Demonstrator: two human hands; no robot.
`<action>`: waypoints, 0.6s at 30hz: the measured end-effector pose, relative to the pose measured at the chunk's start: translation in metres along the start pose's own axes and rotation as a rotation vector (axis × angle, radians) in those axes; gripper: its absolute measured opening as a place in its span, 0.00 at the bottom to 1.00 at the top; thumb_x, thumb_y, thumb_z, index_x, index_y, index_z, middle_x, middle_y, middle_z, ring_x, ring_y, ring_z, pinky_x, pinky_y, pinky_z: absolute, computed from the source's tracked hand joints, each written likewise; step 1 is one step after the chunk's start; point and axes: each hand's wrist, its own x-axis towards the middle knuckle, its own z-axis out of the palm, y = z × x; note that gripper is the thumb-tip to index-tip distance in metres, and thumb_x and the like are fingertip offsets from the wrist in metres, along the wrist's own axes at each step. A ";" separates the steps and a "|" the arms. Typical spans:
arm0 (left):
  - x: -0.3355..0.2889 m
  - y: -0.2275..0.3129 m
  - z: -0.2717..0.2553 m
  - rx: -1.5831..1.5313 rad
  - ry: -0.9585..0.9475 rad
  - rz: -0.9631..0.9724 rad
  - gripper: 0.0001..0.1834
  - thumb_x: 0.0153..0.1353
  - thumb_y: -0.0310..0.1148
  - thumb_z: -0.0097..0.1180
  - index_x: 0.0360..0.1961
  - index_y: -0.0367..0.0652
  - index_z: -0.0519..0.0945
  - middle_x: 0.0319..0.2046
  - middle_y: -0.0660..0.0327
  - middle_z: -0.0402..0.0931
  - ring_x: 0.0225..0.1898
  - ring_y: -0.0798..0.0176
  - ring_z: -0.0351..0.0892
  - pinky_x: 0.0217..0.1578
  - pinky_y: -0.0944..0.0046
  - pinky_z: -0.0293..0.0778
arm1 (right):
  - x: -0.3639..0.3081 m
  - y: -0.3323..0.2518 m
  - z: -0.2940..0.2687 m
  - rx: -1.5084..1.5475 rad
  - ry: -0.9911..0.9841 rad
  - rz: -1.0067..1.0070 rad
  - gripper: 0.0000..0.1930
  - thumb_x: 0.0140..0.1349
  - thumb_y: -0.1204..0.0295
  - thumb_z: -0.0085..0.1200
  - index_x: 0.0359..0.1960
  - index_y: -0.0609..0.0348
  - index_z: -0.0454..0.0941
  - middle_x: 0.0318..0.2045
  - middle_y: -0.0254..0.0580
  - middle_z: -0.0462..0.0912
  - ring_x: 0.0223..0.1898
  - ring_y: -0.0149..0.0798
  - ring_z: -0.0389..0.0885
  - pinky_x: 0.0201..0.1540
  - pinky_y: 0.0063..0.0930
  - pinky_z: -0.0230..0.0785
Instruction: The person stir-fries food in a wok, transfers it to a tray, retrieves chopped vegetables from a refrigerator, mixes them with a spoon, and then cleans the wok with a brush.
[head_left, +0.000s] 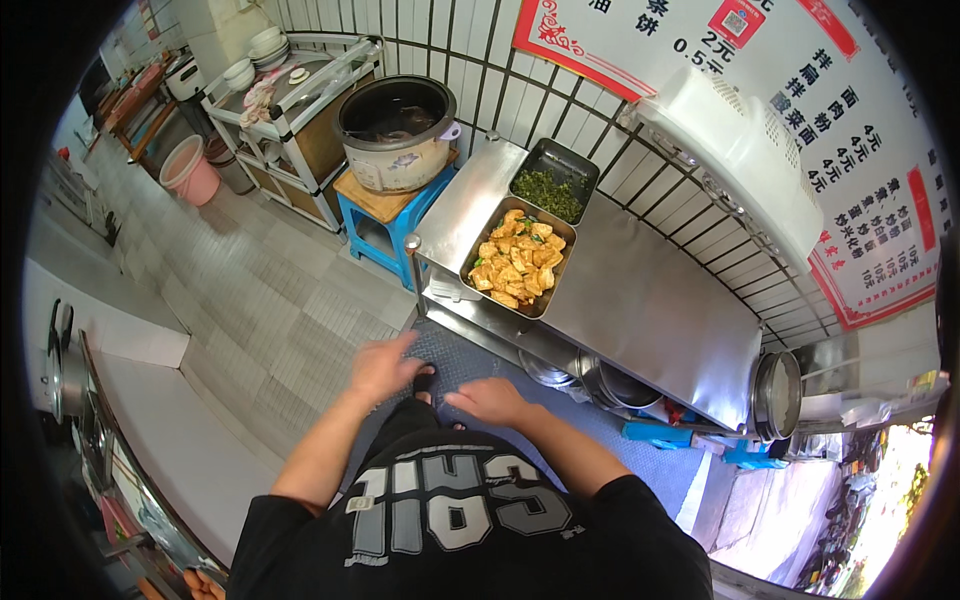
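Observation:
My left hand (384,369) hovers in front of my body with its fingers apart and nothing in it. Across from it, my right hand (489,401) is also empty, its fingers loosely stretched toward the left. Neither touches anything. Ahead of them, a rectangular metal tray (548,312) of browned tofu-like chunks (518,258) rests on the steel table (640,290). Right behind that tray stands a darker one (556,150) holding chopped green vegetables (548,193).
Left of the table, a big round cooker pot (392,160) sits on a blue stool (376,240). A cart (300,130) carries stacked bowls (267,45); a pink bucket (190,172) stands beyond. A white wall-mounted unit (735,150) overhangs the table. Metal basins (610,380) are underneath.

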 end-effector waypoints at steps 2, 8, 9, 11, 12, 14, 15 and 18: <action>-0.033 -0.047 -0.013 0.015 0.058 -0.368 0.33 0.55 0.52 0.58 0.60 0.47 0.70 0.48 0.48 0.77 0.50 0.45 0.76 0.49 0.52 0.72 | -0.015 0.033 0.029 -0.008 -0.087 0.172 0.27 0.67 0.47 0.34 0.37 0.53 0.81 0.41 0.49 0.82 0.41 0.55 0.80 0.44 0.43 0.72; -0.132 -0.115 -0.003 -0.076 0.021 -0.698 0.41 0.58 0.59 0.51 0.62 0.37 0.64 0.53 0.44 0.73 0.55 0.43 0.72 0.55 0.50 0.68 | -0.041 0.117 0.131 -0.273 -0.525 0.638 0.17 0.59 0.58 0.51 0.45 0.51 0.81 0.44 0.48 0.83 0.47 0.51 0.81 0.47 0.46 0.72; -0.136 -0.115 0.004 -0.092 0.033 -0.704 0.42 0.58 0.59 0.51 0.63 0.37 0.63 0.54 0.42 0.72 0.56 0.42 0.71 0.55 0.50 0.67 | -0.042 0.120 0.144 -0.144 -0.499 0.477 0.18 0.59 0.58 0.51 0.46 0.51 0.80 0.43 0.49 0.82 0.46 0.51 0.81 0.47 0.45 0.72; -0.134 -0.110 0.018 -0.111 0.048 -0.701 0.44 0.58 0.60 0.50 0.65 0.36 0.61 0.56 0.40 0.69 0.57 0.40 0.69 0.57 0.50 0.65 | -0.045 0.120 0.164 0.171 -0.479 0.425 0.18 0.59 0.58 0.50 0.48 0.50 0.80 0.43 0.50 0.82 0.44 0.51 0.81 0.47 0.43 0.72; -0.133 -0.110 0.020 -0.105 0.068 -0.710 0.47 0.58 0.62 0.50 0.66 0.35 0.57 0.58 0.36 0.64 0.59 0.37 0.66 0.58 0.50 0.65 | -0.044 0.120 0.168 0.356 -0.396 0.349 0.20 0.60 0.55 0.48 0.48 0.50 0.79 0.46 0.49 0.81 0.46 0.50 0.80 0.49 0.42 0.70; -0.125 -0.117 0.019 -0.156 0.104 -0.825 0.49 0.57 0.61 0.51 0.67 0.33 0.53 0.60 0.33 0.60 0.61 0.37 0.63 0.59 0.49 0.63 | -0.030 0.116 0.171 0.448 -0.271 0.249 0.23 0.63 0.49 0.43 0.50 0.50 0.77 0.51 0.46 0.79 0.52 0.48 0.76 0.54 0.40 0.66; -0.122 -0.124 0.016 -0.178 0.116 -0.867 0.50 0.57 0.61 0.52 0.67 0.32 0.52 0.61 0.33 0.59 0.62 0.37 0.62 0.59 0.48 0.63 | -0.018 0.113 0.170 0.369 -0.274 0.243 0.22 0.63 0.50 0.44 0.49 0.50 0.78 0.49 0.46 0.79 0.50 0.48 0.77 0.52 0.40 0.67; -0.118 -0.154 0.003 -0.105 0.000 -0.950 0.52 0.56 0.60 0.53 0.68 0.32 0.50 0.61 0.34 0.60 0.62 0.38 0.62 0.60 0.48 0.63 | 0.062 0.085 0.157 0.194 -0.306 0.158 0.19 0.64 0.53 0.44 0.46 0.49 0.78 0.43 0.46 0.81 0.45 0.48 0.79 0.47 0.41 0.70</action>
